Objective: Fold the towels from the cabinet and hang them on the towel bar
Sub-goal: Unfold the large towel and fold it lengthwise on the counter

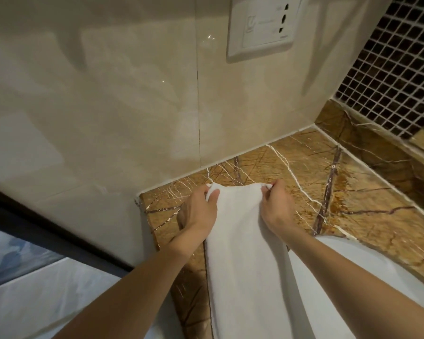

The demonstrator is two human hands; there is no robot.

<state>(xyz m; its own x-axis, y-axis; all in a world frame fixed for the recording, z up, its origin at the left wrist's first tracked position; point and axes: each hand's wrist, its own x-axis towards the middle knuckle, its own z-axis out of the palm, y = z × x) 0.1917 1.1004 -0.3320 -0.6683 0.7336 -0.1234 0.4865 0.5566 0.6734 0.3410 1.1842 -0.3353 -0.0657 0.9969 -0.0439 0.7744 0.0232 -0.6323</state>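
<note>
White towel (242,241) far corners pinched: left hand (201,211) & right hand (277,206); marble counter (353,192) beyond bare.

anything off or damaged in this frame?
Nothing stands out. Both hands, left and right, pinch the far corners of a white towel laid along the marble counter. Towel looks clean and unripped; no spills on the counter. The wall socket looks intact.
</note>
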